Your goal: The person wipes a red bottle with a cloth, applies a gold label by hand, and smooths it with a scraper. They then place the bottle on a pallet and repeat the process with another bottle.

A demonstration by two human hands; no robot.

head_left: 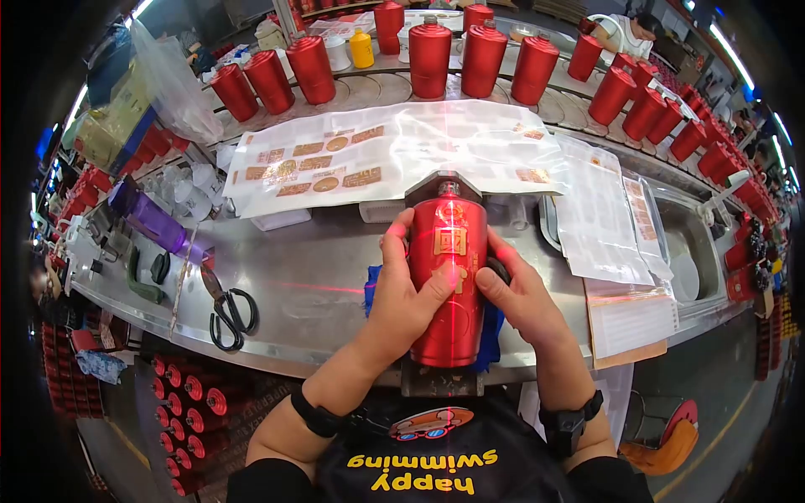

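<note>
Grasping one large red bottle (pixel 449 331) from both sides, curling the fingers of the left hand (pixel 398 298) and of the right hand (pixel 537 298) around its flanks, likely to spread the hold and stop any rolling. Pressing the left thumb across the front, beside the gold characters, and setting the right thumb along the opposite edge, leaving most of the lettering exposed between the two, likely for an easy look at its position. Pointing the capped neck away from the body, beyond the fingertips and close to the dark angular bracket (pixel 419 189), probably for lining up the long axis. Letting red light lines fall over the lettering between the fingers, seemingly as a guide for straightness. Showing blue cloth (pixel 488 348) below the fingers, at the sides of the bottle, perhaps as padding, though hiding too much beneath the bottle for certainty. Spreading a sheet of gold decals (pixel 402 151) just beyond the fingertips, likely for short reaching, and laying more printed sheets (pixel 595 210) to the right of the right fingers. Resting black-handled scissors (pixel 223 298) on the metal bench (pixel 319 293), well to the left of the left fingers, probably out of the elbows' way. Standing other red bottles (pixel 430 63) farther past the fingers, apart from the held one.
</note>
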